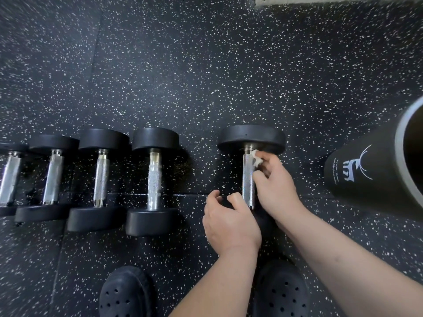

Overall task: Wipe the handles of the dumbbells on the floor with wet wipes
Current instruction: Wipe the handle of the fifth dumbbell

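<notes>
Several black dumbbells with chrome handles lie in a row on the speckled rubber floor. The rightmost dumbbell (248, 177) lies apart from the others. My right hand (277, 188) pinches a crumpled white wet wipe (256, 158) against the upper right side of its chrome handle, near the far weight head (251, 136). My left hand (229, 221) is over the near weight head, fingers curled around it beside the lower end of the handle; that near head is mostly hidden under the hand.
The other dumbbells (153, 179) (100, 179) (51, 179) lie to the left, one (9, 177) cut off by the frame edge. A large black cylindrical container (375, 170) with a white logo lies at the right. My black clogs (128, 294) (281, 291) stand at the bottom.
</notes>
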Tool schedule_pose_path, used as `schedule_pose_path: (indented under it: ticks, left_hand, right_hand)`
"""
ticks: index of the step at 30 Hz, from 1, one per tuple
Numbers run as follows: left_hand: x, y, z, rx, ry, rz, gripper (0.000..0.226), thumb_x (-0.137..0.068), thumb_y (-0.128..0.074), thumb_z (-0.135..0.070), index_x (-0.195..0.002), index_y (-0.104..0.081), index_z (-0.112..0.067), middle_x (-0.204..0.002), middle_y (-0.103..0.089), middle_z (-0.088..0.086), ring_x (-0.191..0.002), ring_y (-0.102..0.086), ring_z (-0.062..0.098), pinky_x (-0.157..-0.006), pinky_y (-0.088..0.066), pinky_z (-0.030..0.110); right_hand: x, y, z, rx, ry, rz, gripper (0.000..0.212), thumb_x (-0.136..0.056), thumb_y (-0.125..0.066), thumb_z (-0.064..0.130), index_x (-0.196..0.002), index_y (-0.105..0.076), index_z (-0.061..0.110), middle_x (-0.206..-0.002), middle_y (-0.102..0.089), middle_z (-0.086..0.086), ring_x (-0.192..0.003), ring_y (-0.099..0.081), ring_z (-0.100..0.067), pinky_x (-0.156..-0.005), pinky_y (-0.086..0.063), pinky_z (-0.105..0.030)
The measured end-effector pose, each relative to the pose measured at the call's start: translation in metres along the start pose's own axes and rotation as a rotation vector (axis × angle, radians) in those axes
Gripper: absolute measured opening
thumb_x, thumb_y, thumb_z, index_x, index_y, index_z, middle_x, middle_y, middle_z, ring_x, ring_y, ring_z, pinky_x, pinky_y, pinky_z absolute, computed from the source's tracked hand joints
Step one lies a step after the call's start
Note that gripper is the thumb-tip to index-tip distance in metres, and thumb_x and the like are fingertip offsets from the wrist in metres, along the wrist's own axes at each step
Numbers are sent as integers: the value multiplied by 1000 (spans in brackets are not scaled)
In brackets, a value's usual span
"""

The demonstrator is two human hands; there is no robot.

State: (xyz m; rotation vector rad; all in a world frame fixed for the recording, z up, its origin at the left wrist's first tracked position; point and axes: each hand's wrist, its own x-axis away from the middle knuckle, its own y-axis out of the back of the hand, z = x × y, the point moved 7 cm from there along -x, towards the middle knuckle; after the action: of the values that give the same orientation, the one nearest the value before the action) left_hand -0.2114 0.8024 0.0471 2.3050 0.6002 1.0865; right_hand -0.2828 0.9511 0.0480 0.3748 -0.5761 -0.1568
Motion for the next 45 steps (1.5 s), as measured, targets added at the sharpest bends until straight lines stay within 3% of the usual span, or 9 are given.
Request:
schedule_pose_path:
  ticks: [6, 10, 13, 16, 23, 28, 34, 40, 45]
  left_hand:
    - [2, 2, -3, 13, -6, 1, 69, -78, -29, -59, -135, -58, -34, -116, -68, -17, -109, -62, 19, -101, -49, 46]
    - [3, 3, -4, 7, -9, 4, 69, -78, -29, -60, -136, -57, -35, -118, -68, -17, -110, -61, 18, -102, -48, 45]
    - [2, 3, -4, -8, -15, 9, 62, -83, -34, -56, -136, -56, -35, -120, -68, -17, -112, -60, 18, -103, -47, 45]
    - [1, 2, -2, -10, -16, 13, 55, -88, -38, -53, -137, -56, -35, -121, -68, -17, -112, -60, 18, -103, -47, 45]
    - [0, 0, -1, -24, -19, 1, 47, -94, -45, -47, -137, -57, -33, -121, -68, -16, -113, -59, 18, -101, -46, 43]
    - [-1, 0, 0, -26, -14, 4, 45, -94, -45, -46, -136, -57, -34, -120, -68, -16, -113, -58, 17, -101, -46, 42]
    - [0, 1, -1, -33, -14, 2, 45, -94, -46, -46, -136, -57, -34, -121, -67, -16, -114, -58, 17, -102, -46, 42]
    - [1, 1, -4, -26, -18, 13, 55, -87, -39, -53, -136, -57, -34, -120, -67, -17, -112, -59, 18, -101, -47, 45]
    - [2, 2, -5, -20, -16, 13, 62, -82, -34, -56, -136, -57, -35, -120, -67, -17, -113, -59, 17, -102, -48, 45]
  right_hand:
    - [-13, -5, -10, -535, -247, 32, 32, -99, -47, 3, -117, -67, 20, -87, -76, 11, -81, -67, -5, -83, -55, -30]
    - [-21, -18, -23, -753, -381, 143, 34, -94, -40, -1, -102, -67, 16, -109, -79, -6, -101, -68, -23, -93, -52, -42]
    - [-29, -21, -36, -800, -469, 159, 24, -94, -45, 6, -102, -66, 14, -117, -70, -18, -107, -65, -30, -95, -51, -44]
    - [-30, -12, -41, -807, -464, 118, 22, -94, -49, 8, -97, -69, 15, -98, -72, -7, -103, -66, -27, -95, -54, -41]
    - [-33, -21, -38, -787, -452, 66, 19, -93, -51, 11, -105, -65, 9, -115, -71, -19, -105, -68, -32, -100, -54, -47]
    - [-43, -28, -42, -839, -513, 122, 31, -93, -45, 20, -119, -59, 10, -123, -70, -20, -98, -70, -33, -90, -50, -44]
    - [-47, -40, -38, -817, -553, 190, 47, -102, -32, 26, -124, -69, 6, -119, -76, -15, -111, -72, -32, -108, -46, -47]
    - [-45, -35, -42, -823, -564, 78, 40, -97, -38, 20, -117, -68, 2, -109, -77, -20, -90, -70, -32, -83, -53, -39]
    - [-54, -37, -46, -779, -555, 56, 41, -95, -38, 21, -115, -69, 4, -112, -77, -20, -90, -70, -33, -81, -52, -39]
